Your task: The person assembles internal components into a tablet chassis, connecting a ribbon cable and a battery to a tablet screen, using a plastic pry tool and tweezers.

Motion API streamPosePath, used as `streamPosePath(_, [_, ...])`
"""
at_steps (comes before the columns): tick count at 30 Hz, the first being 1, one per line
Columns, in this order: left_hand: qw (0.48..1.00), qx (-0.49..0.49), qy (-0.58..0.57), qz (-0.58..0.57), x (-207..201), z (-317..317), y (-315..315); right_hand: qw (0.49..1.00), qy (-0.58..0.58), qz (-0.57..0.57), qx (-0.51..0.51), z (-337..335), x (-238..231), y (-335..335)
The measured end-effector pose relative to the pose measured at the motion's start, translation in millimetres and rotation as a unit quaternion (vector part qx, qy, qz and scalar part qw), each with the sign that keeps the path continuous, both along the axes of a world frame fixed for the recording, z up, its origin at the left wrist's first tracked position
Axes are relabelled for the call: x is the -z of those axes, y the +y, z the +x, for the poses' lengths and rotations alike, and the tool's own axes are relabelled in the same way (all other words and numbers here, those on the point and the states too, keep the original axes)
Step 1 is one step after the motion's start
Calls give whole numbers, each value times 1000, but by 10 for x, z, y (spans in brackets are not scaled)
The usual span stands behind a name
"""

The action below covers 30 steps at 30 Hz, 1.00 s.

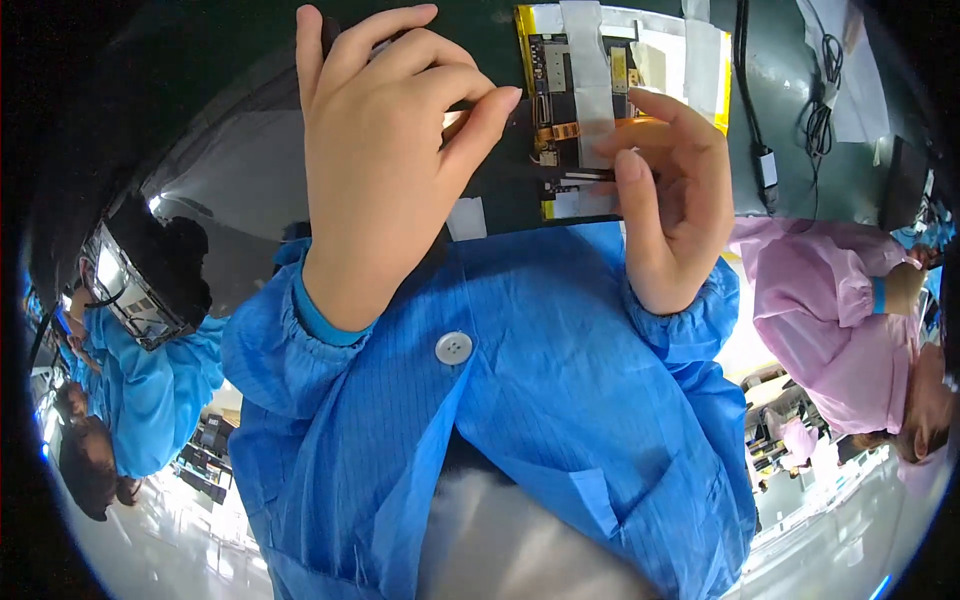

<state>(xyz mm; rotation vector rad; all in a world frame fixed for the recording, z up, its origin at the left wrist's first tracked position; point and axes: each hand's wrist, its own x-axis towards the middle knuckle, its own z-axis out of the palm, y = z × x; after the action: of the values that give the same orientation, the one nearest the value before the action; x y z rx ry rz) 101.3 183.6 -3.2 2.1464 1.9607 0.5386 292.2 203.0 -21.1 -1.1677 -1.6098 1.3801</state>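
Observation:
My left hand (385,150) hovers left of an opened tablet-like device (553,95), its back toward me. Its thumb and index finger meet in a pinch; whatever they hold is hidden. Beside its raised little finger a small dark shape shows, too covered to name. Over the device's lower right part is my right hand (685,185), its fingers curled around thin dark tweezers (590,177) that point left across the lower edge of the board. Pale tape strips (588,70) run down the device over a dark circuit board, and an orange flex cable (560,131) crosses it.
Black cables (742,90) and a coiled thin cord (825,95) lie right of the device on the dark green tabletop (780,60). A small white piece (467,218) sits at the near edge. People in blue (160,390) and pink (820,310) clothing are at both sides.

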Motion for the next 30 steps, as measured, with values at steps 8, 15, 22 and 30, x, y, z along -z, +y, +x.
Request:
streamPosePath(8, [999, -6, 36, -36, -9, 9, 21, 999, -34, 14, -17, -6, -34, 75])
streamPosePath(15, [999, -6, 36, -38, 9, 8, 16, 997, -61, 37, -19, -14, 14, 51])
streamPosePath(22, [998, -3, 45, -33, -12, 5, 10, 996, -79, 38, -29, -40, -18, 62])
streamPosePath(30, [998, 0, 52, -34, -9, 3, 18, 984, -114, 115, -75, -55, 1, 88])
